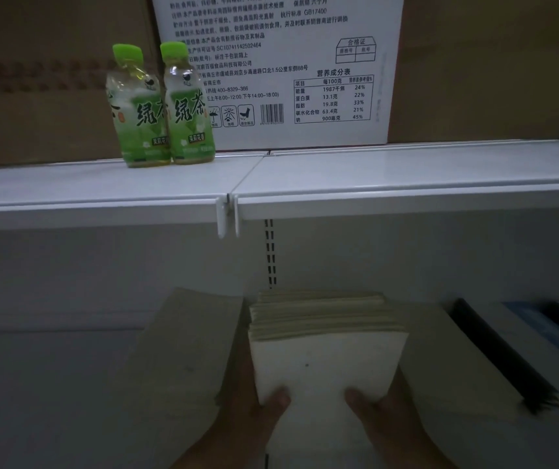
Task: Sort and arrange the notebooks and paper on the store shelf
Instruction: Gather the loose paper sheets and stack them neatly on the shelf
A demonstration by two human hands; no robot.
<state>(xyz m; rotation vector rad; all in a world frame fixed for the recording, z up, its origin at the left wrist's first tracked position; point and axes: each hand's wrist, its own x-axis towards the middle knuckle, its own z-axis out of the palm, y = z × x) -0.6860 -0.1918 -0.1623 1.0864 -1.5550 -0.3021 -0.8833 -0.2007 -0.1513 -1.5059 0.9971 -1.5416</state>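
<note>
A thick stack of white paper (325, 360) lies on the lower shelf (44, 374), its far edge fanned in yellowish layers. My left hand (257, 418) grips the stack's near left corner, thumb on top. My right hand (383, 421) grips the near right corner the same way. A grey-brown notebook stack (183, 350) lies just left of the paper. Another grey notebook stack (457, 363) with a dark spine edge lies to the right.
The white upper shelf (372, 181) overhangs the stack. Two green tea bottles (159, 106) stand on it before a white printed carton (305, 62) and brown cartons (34, 79). Blue and dark items (549, 326) lie at the far right.
</note>
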